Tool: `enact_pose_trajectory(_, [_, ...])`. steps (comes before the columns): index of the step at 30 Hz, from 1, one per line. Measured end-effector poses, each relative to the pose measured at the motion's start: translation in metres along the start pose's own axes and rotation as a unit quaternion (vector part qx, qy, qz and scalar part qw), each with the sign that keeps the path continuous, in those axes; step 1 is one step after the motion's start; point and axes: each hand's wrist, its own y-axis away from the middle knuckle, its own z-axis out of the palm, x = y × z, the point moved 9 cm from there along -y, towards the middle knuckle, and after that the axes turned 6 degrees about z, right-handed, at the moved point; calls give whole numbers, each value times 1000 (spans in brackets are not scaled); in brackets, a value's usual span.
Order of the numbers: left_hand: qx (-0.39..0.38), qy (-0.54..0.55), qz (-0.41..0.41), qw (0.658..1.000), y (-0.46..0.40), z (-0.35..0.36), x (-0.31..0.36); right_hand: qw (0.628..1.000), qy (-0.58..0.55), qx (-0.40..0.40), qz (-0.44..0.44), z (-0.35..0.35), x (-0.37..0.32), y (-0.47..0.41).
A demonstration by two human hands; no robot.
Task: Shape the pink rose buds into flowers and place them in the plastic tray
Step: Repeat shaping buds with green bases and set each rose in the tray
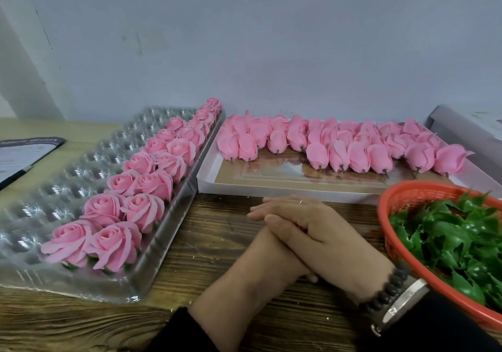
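Grip: right hand (320, 226) lies folded over left hand (271, 245), palms pressed together; a little pink shows between them, but I cannot tell if a bud is held.
Rose buds (339, 145): on the white board (271, 185), just beyond the hands, long axis pointing toward the person, stems nearest.
Nearer hand: right, I judge.
Plastic tray (68, 177): to the left, two rows of shaped roses (146, 183).

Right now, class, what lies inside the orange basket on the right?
The orange basket holds a heap of green plastic leaf-shaped pieces, piled near its rim. What is beneath the top layer, and the basket's floor, cannot be seen; the frame edge cuts off its right part.
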Motion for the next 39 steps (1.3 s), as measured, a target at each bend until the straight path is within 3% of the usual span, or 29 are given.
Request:
enact_pose_trajectory(3, [-31,15,-18,999,0,4,5,1000,-18,2,21,-1,7,4])
enact_pose_trajectory(8, [47,62,54,996,-1,-18,19,992,-104,59,29,-10,16,5])
enact_pose_trajectory(11, [89,78,69,991,1,-23,18,989,-100,103,25,-11,13,6])
enact_pose_trajectory(13, [106,225,33,968,1,-18,11,983,-91,157,18,-12,7,8])
enact_pose_trajectory(15, [106,387,-3,916,-3,-8,7,974,-88,209,4,-13,-1,10])
enact_pose_trajectory(17, [108,410,-14,906,-3,-3,7,968,-84,237,-2,-15,-4,12])
enact_pose_trajectory(20, [134,144,16,980,1,-16,8,975,-93,202,13,-14,4,6])
enact_pose_trajectory(22, [107,17,6,994,-2,-16,4,987,-100,124,10,-8,5,1])
enact_pose_trajectory(25, [34,-25,-12,999,-5,-10,6,997,-66,31,2,1,5,0])
enact_pose_trajectory(27, [1,23,-40,999,0,-6,3,996,-84,7,13,4,7,2])
enact_pose_trajectory(30, [33,72,-37,996,2,-11,5,992,-108,59,12,-5,9,6])
enact_pose_trajectory(34, [147,-12,-13,989,1,-30,2,978,-142,150,7,-13,10,8])
enact_pose_trajectory(39, [172,-51,28,983,4,-28,7,966,-133,222,8,-10,5,11])
